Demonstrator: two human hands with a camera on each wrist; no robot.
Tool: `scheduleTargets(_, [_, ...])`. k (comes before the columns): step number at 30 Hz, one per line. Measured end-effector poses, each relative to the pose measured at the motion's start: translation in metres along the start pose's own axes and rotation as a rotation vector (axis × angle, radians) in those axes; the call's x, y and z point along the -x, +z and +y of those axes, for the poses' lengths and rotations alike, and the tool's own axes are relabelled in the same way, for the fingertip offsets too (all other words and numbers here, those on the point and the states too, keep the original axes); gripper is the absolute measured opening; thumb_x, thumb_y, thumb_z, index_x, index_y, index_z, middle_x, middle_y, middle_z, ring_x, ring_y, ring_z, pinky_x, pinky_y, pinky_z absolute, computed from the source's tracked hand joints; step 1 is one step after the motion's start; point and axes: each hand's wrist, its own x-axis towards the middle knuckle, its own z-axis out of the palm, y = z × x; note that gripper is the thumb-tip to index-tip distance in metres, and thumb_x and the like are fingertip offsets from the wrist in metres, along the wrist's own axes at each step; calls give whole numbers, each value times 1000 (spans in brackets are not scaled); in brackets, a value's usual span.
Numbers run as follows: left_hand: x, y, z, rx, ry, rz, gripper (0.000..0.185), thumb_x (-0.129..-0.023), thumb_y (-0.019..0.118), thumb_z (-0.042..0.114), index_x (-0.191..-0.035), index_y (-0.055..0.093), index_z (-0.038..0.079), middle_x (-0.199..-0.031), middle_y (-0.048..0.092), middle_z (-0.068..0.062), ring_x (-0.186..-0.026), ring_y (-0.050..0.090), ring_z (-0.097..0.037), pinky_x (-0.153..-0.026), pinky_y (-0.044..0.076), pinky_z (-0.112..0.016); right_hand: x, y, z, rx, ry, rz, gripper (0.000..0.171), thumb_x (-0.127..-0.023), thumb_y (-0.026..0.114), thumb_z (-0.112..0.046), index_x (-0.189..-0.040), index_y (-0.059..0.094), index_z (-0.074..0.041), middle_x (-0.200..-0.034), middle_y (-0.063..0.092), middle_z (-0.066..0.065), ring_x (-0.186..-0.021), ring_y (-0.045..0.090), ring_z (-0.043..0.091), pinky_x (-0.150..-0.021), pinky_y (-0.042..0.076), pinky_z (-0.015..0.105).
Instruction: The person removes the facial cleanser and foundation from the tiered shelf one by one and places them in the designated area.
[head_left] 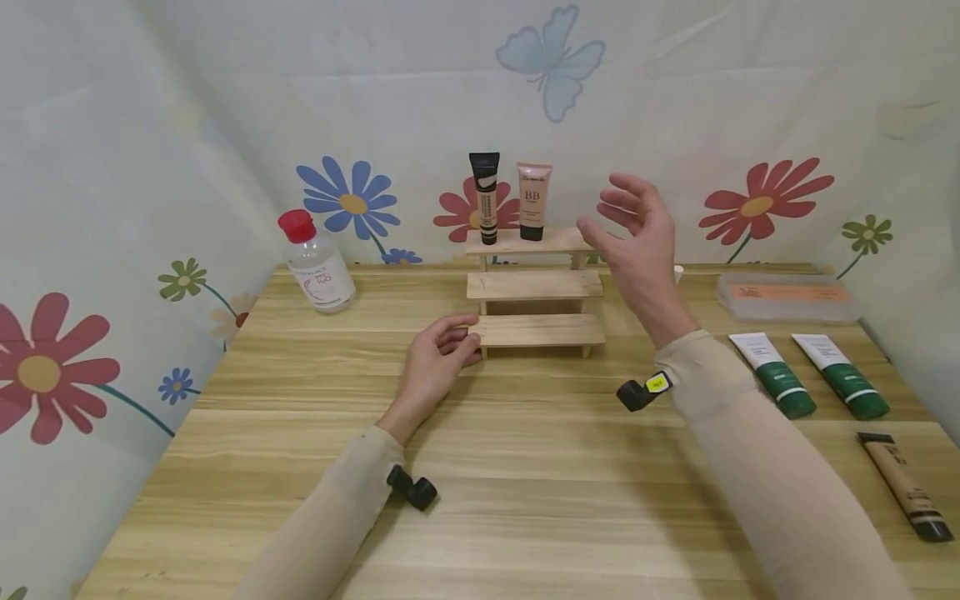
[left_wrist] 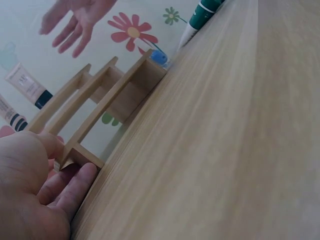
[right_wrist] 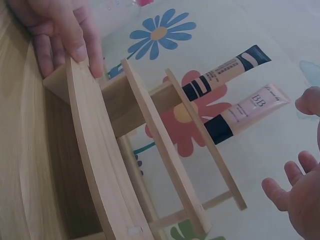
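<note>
Upright, two tubes (head_left: 510, 198) (top step) on rack (head_left: 534, 286).

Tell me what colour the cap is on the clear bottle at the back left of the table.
Red. The cap on the clear bottle shows best in the head view.
</note>
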Motion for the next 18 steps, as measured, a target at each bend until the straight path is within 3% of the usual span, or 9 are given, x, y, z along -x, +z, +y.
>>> scheduleTargets(6, [0,-1,0,1,0,1,32,-110,74,11,-141,74,10,-123,73,-19,-114,77,-34,-94,72,-35,-8,18,7,3,14,-28,62,-98,86,-12,-155,60,-16,-147,61,14,-139,62,29,-108,63,37])
scheduleTargets(11, [1,-2,-1,0,-4,1,31,-110,74,11,-141,74,10,-123,73,-18,-114,77,-33,-94,72,-35,-14,34,12,6,9,-45,64,-99,84,-9,-156,57,-10,-150,59,21,-142,61,35,-114,62,41])
scheduleTargets(18, [0,-1,-1,9,1,-3,30,-110,74,12,-140,75,11,-121,73,-18,-113,77,-33,-94,72,-35,-22,49,18,34,20,-52,64,-100,82,-8,-158,55,-8,-150,60,20,-143,61,35,-120,58,42])
